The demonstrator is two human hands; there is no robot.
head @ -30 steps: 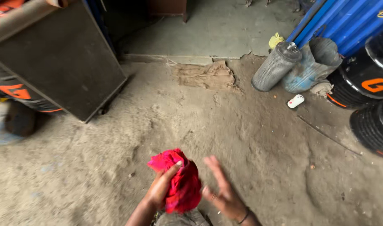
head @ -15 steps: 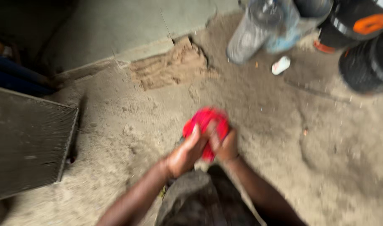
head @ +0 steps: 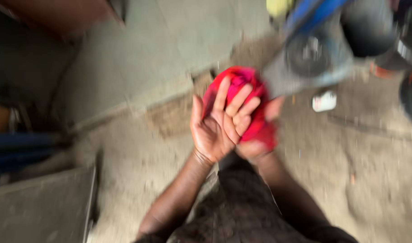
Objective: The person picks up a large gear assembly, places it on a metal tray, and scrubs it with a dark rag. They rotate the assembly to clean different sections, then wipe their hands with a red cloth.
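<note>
Now both hands press a red cloth [head: 242, 96] between them: left hand [head: 217, 123] spread flat on it, right hand [head: 255, 144] cupped behind.

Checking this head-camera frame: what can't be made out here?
- Right hand: mostly hidden behind the red cloth and left hand.
- Grey cylinders, top right: smeared by motion blur, cut by the frame edge.
- Small white object: too blurred to identify.
</note>
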